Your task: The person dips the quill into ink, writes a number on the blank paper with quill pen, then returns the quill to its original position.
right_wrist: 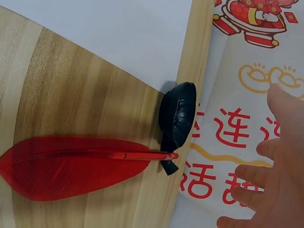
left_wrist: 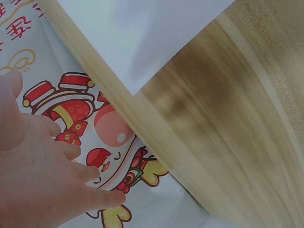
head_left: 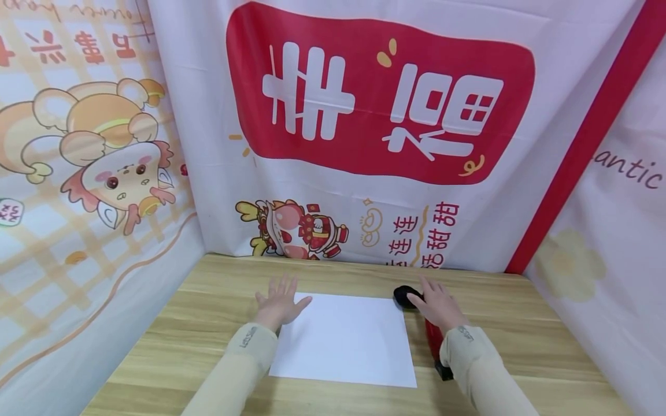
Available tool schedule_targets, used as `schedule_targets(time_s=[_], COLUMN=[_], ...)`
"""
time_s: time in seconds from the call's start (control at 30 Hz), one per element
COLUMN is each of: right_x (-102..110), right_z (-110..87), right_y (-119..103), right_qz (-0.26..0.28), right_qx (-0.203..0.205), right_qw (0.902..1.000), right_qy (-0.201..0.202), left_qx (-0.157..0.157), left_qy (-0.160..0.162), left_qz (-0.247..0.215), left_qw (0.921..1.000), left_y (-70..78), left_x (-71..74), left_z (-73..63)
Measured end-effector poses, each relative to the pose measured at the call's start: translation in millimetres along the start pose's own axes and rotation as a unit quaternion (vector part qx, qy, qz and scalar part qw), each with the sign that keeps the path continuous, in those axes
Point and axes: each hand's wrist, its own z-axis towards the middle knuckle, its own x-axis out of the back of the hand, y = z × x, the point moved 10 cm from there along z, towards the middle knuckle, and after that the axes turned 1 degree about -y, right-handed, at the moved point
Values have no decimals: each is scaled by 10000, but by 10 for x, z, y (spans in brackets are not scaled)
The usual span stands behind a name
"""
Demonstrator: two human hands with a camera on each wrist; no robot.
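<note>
A white sheet of paper (head_left: 343, 341) lies flat on the wooden table between the two hands. The left hand (head_left: 277, 305) is spread palm down at the sheet's left edge, overlapping it in the head view, and holds nothing. My right hand (head_left: 439, 306) has its fingers extended beside a small black shell-shaped dish (right_wrist: 178, 114) near the paper's far right corner. A red feather pen (right_wrist: 80, 164) runs from that dish toward the near side of the table. In the head view, the right hand and sleeve partly hide the feather. No object is in the right hand.
A small black block-like thing (head_left: 443, 371) sits by the right sleeve, at the near end of the red feather. Printed cloth (head_left: 198, 115) with red and white characters hangs behind the table's far edge (head_left: 364, 264) and along both sides.
</note>
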Motion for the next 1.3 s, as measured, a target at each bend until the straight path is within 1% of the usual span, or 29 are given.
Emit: schedule_targets(time_s=[0.27,0.43,0.57,0.67,0.8,0.87,0.97,1.07,1.1,1.2,1.3], right_x=[-22,-23,-44,-85,-144,-164,-183,-207,-219,-243,-258], right_z=[-26,-67,-71,-54,-37,-42,-59,-72,-72,-69,-68], right_y=[100,126,153,203,273,299,321,346,357,385,412], right_qz=[22,129,55,-1,-33,-28,26,137,169,209,187], right_qx=[-114,-58,-23,-128,-295,-355,-401,-459,-483,-574,-661], right_qw=[9999,9998,9999,9999,9996,9994,9992,9988,9986,9979,9973], right_qy=[34,109,148,101,16,-24,-70,-134,-167,-224,-254], left_qx=[30,80,178,227,248,247,250,122,103,81,148], left_qy=[-28,-86,-102,-112,-95,-65,-65,31,33,-2,-138], left_qz=[-6,-39,11,60,-36,-136,-216,-341,-357,-426,-393], left_qw=[10000,9999,9998,9997,9996,9996,9994,9993,9993,9991,9990], left_y=[-88,-150,-207,-233,-262,-293,-377,-456,-459,-437,-372], left_x=[-59,-103,-147,-173,-202,-233,-349,-470,-486,-484,-426], left_z=[-4,-7,5,3,4,27,113,202,204,150,41])
